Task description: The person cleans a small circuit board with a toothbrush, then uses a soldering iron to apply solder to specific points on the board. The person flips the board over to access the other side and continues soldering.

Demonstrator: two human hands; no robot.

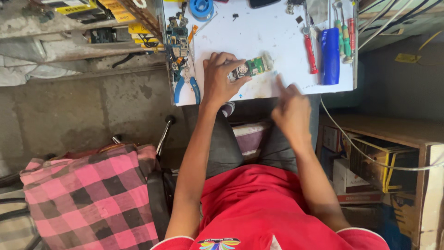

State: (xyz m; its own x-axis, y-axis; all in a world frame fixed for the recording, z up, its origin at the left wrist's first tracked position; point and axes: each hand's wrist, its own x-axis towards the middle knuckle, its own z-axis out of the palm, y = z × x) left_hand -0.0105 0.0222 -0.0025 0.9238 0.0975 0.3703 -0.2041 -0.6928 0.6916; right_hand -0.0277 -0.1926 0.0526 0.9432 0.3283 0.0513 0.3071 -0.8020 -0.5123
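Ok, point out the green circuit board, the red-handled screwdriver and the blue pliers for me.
green circuit board (253,67), head view, middle of the board.
red-handled screwdriver (311,54), head view, on its red handle.
blue pliers (186,86), head view, between the blue handles near the joint.

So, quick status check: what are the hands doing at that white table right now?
Left hand pinching green circuit board on white table. Right hand blurred, free, just short of the board. Red screwdriver and blue pliers lie aside, nothing blocking.

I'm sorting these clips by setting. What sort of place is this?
Probably a small electronics repair bench: the left hand holds a green circuit board on a white worktop, with screwdrivers and blue-handled pliers beside it.
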